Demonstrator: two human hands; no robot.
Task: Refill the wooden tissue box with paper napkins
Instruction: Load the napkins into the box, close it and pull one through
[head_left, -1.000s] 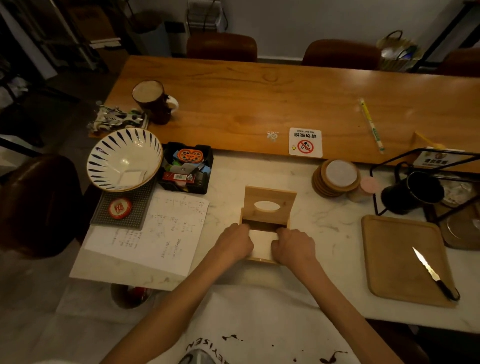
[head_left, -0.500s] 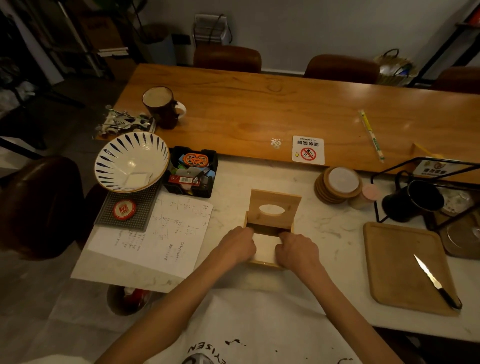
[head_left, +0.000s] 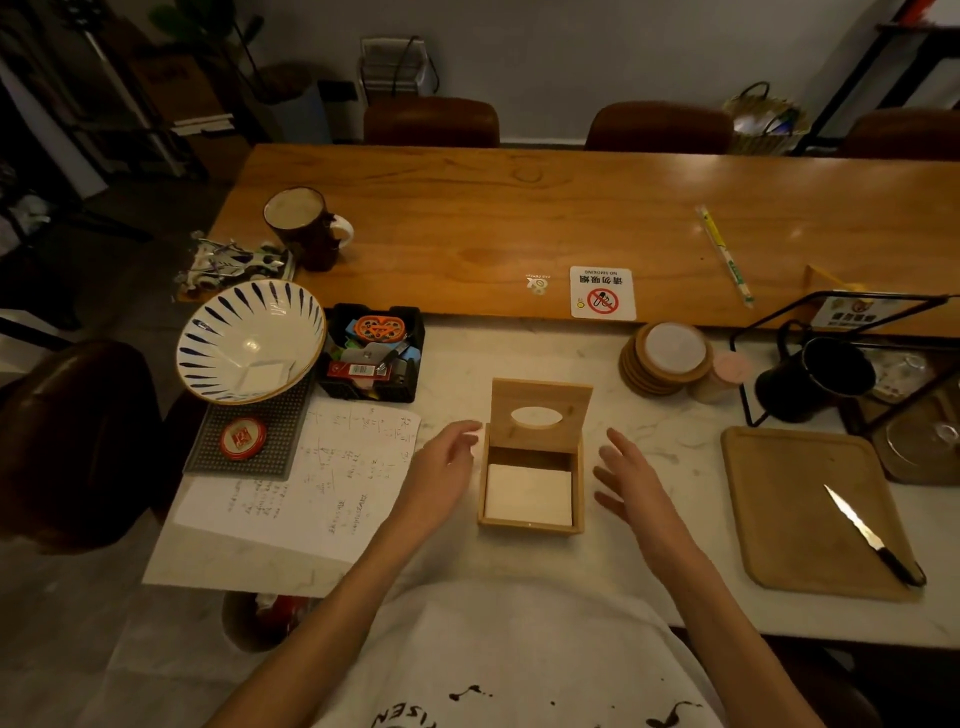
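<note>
The marble worktop (head_left: 467, 374) carries the wooden tissue box (head_left: 531, 524) at its middle, lid (head_left: 540, 415) tilted up at the back. A white stack of paper napkins (head_left: 529, 493) lies inside. The left hand (head_left: 441, 467) and right hand (head_left: 626, 480) flank the box, both spread and empty, touching nothing.

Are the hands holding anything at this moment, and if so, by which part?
Nothing is held. The left hand and right hand are open, apart from the wooden tissue box, one on each side.
</note>
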